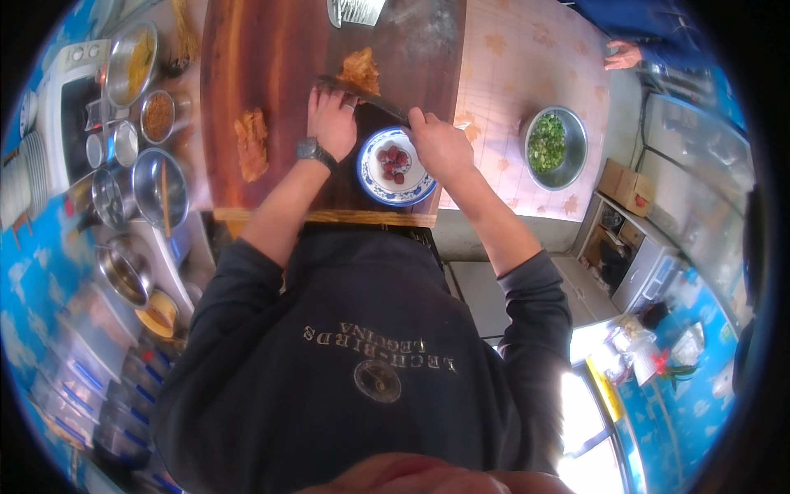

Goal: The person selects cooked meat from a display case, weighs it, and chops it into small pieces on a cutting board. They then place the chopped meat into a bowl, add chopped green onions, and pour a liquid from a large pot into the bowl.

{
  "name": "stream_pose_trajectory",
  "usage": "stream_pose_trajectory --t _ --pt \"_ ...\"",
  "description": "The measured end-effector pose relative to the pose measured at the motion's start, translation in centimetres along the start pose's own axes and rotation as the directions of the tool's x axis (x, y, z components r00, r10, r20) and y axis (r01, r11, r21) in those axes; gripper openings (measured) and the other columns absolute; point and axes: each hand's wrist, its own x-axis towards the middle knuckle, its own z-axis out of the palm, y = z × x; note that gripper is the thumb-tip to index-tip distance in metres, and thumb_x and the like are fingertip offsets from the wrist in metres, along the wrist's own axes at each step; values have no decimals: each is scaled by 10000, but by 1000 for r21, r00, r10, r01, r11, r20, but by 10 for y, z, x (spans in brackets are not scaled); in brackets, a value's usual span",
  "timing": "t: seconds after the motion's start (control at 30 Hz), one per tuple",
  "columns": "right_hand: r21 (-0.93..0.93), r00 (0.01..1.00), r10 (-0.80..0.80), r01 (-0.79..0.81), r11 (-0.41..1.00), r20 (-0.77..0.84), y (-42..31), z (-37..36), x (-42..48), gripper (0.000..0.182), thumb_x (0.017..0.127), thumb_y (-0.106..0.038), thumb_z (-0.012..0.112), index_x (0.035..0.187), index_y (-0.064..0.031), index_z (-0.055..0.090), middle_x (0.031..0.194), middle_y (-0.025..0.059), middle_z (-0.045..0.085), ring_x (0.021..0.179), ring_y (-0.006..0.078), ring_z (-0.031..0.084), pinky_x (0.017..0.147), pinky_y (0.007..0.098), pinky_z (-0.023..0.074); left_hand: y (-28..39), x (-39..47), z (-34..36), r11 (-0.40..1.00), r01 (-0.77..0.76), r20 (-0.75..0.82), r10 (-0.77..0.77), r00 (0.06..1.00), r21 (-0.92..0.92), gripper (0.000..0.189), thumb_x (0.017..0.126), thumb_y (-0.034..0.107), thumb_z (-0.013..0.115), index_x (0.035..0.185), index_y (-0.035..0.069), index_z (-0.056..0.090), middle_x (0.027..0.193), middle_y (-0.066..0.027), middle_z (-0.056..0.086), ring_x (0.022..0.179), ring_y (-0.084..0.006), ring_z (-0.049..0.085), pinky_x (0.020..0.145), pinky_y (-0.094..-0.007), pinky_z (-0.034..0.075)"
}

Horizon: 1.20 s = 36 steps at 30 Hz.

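Observation:
My right hand [441, 145] grips the handle of a kitchen knife [386, 104], whose dark blade slants across the wooden board [284, 49]. Up against the blade's near side are the fingers of my left hand [333, 120]; whatever lies under them is hidden. Just beyond the blade rests a golden-brown piece of fried food [360, 69]. A second, longer fried piece [252, 145] lies on the left part of the board. Between my forearms stands a blue-and-white plate [370, 185] holding several small dark red pieces [394, 163].
A metal scraper-like tool [361, 11] lies at the board's far edge. On the right cloth [494, 62] stands a steel bowl [577, 167] of chopped greens [546, 145]. Steel bowls [160, 185] and jars crowd the left. Another person's hand [623, 55] shows at upper right.

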Motion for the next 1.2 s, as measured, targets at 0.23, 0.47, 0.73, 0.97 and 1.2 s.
stream_pose_trajectory --t 0.23,0.47,0.73,0.97,1.2 --pt "-34 1000 8 -8 999 7 -7 -6 0 184 969 -213 589 1016 -50 519 879 157 661 776 344 703 643 460 571 -3 -2 4 1000 18 -28 -19 999 -25 390 822 90 669 1206 23 679 1326 -172 563 1329 -389 453 1178 -532 312" --pt "-29 1000 20 -19 999 3 -14 -5 -2 168 959 -189 584 1018 -46 519 877 161 663 777 344 708 646 457 575 -11 -2 8 997 14 -130 -24 991 -79 337 822 19 611 1147 36 702 1226 -167 605 1267 -376 505 1144 -534 349" --pt "-42 999 23 -22 999 25 -10 2 -2 212 982 -242 585 1008 -45 509 883 167 672 770 350 711 649 458 576 -22 1 21 992 -3 -178 -19 984 -128 280 846 32 614 1107 47 714 1174 -141 640 1199 -356 553 1132 -516 369" --pt "45 998 50 -52 998 47 -12 -3 0 304 1036 -350 524 1035 -51 468 880 182 665 784 422 676 655 516 552 -25 2 23 996 -25 -192 7 981 -89 217 857 65 683 1069 48 727 1194 -133 647 1206 -368 556 1077 -497 417" --pt "3 994 68 -69 998 84 -17 -10 3 283 1037 -320 530 1021 -40 493 882 181 671 807 379 701 686 476 569 -27 3 26 993 -24 -201 1 980 -113 228 860 68 679 1082 54 726 1206 -131 644 1224 -360 552 1095 -498 404"
